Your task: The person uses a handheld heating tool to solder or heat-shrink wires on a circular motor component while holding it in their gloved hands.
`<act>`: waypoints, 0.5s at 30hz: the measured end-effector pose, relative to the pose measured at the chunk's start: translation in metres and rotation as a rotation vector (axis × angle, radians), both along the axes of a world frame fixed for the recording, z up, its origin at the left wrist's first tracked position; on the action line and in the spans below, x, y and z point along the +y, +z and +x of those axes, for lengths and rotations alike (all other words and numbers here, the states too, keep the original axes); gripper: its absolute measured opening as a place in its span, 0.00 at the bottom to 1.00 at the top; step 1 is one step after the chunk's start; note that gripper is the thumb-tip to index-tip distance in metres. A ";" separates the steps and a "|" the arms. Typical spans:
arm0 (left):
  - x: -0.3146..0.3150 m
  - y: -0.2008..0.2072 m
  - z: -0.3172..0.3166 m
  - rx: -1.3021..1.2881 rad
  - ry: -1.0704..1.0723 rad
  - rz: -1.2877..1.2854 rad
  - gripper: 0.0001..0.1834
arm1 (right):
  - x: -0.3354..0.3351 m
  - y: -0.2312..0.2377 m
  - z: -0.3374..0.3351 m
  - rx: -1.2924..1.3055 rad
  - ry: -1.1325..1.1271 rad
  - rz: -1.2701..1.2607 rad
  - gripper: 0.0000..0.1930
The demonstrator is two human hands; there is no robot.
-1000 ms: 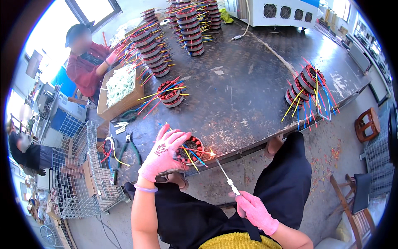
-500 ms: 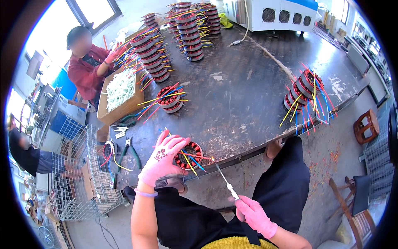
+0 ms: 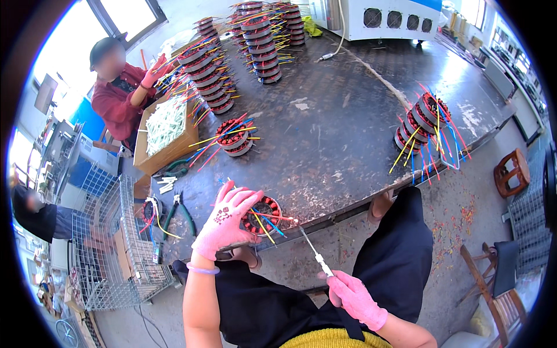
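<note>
A pink-gloved left hand (image 3: 226, 217) is curving, fingers partly spread, around the left side of a wound stator ring (image 3: 270, 204) at the near edge of a dark table (image 3: 348, 151); its exact grip is staying hidden. The right hand (image 3: 351, 298) is gripping a slim rod-like tool (image 3: 316, 253), fingers wrapped round the handle. The left hand is lying nearer the ring. Red wires (image 3: 275, 217) are pointing right, away from it, and the tool is slanting up and leftward from the right hand — its tip sitting just beside their ends, contact impossible to tell. A small pale glow (image 3: 295, 221) is showing there, where an orange flame was burning a second ago. Farther out, green-handled pliers (image 3: 184, 217) are lying to the left — and a co-worker (image 3: 119, 101) is raising a hand beside tall stator stacks (image 3: 208, 78).
</note>
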State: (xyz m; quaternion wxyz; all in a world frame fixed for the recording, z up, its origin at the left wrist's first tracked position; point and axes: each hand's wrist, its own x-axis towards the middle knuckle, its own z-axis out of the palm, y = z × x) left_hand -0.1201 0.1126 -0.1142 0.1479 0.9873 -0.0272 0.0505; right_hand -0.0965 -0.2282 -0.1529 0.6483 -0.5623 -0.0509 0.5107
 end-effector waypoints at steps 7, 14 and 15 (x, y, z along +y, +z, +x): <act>-0.001 -0.003 -0.001 -0.023 0.000 -0.004 0.54 | 0.000 -0.006 -0.001 -0.031 -0.003 -0.013 0.18; -0.003 0.000 -0.001 -0.031 -0.003 -0.005 0.53 | 0.000 -0.002 0.000 -0.008 -0.003 0.025 0.18; -0.004 0.000 0.000 -0.031 -0.003 -0.005 0.53 | -0.001 -0.001 0.000 -0.020 0.000 0.020 0.18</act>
